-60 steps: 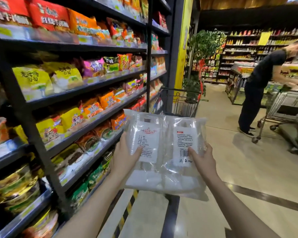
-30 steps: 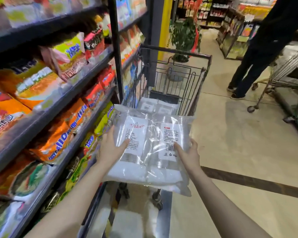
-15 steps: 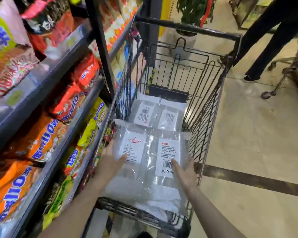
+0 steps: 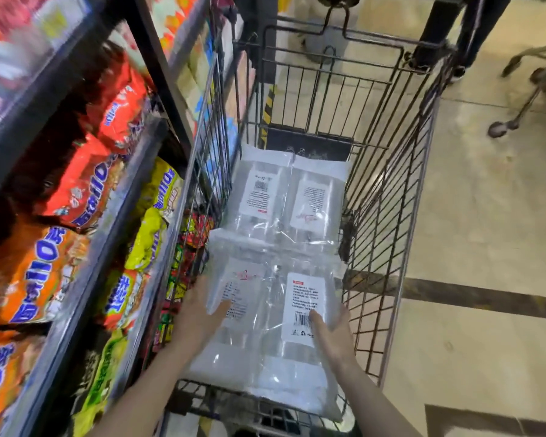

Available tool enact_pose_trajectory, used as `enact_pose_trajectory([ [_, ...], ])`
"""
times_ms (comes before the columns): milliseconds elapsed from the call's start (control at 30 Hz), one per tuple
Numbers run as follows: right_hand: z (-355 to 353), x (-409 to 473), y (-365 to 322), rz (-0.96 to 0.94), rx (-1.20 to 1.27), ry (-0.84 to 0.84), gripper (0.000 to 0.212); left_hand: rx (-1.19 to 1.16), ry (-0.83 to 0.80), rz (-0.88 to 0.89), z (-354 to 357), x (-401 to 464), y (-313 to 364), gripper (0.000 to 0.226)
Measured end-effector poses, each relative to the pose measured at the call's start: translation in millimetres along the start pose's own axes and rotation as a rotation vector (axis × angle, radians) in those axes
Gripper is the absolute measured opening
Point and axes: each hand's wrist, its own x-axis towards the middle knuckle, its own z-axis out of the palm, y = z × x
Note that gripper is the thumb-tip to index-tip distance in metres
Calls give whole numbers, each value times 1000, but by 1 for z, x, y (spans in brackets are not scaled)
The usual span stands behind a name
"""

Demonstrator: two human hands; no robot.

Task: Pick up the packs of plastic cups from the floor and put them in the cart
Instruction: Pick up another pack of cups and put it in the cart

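A clear pack of plastic cups (image 4: 267,313) with two white labels is held flat over the near end of the wire cart (image 4: 388,197). My left hand (image 4: 199,313) grips its left edge, thumb on top. Along the right edge my right hand (image 4: 333,335) holds it, thumb on the barcode label. The pack's near end hangs over the cart's front rim. Another pack of plastic cups (image 4: 289,197) lies flat on the cart's floor at the far end, partly covered by the held pack.
Dark shelves (image 4: 85,247) full of red, orange and yellow noodle bags stand tight against the cart's left side. Beige floor with a dark stripe (image 4: 486,298) lies to the right. A person's legs (image 4: 486,29) and another cart's wheels (image 4: 501,127) are at the far right.
I have walked up to the cart and brought the pack forward and down, from chest height into the basket. Both hands kept their hold on it.
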Motion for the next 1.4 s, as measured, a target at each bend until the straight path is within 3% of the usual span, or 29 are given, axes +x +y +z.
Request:
enact_pose_trajectory([
  [167,3,8,5,-33,79,45,62,20,125,131,7,6,-1,68],
  [467,13,17,14,-34,88,75,69,5,118,65,12,16,-13,77],
  [633,8,14,3,-1,35,12,76,5,72,54,5,12,-7,76],
  [800,-19,7,-30,-152,-165,47,71,79,44,79,-16,3,25,73],
  [1000,-68,-13,-81,-342,-385,100,61,358,57,252,-48,-1,80,66],
  [1133,-104,-42,-100,-418,-466,177,59,536,27,502,-66,-11,133,61],
  [1400,-187,-131,-70,-276,-666,487,45,825,12,996,-64,-55,237,44],
])
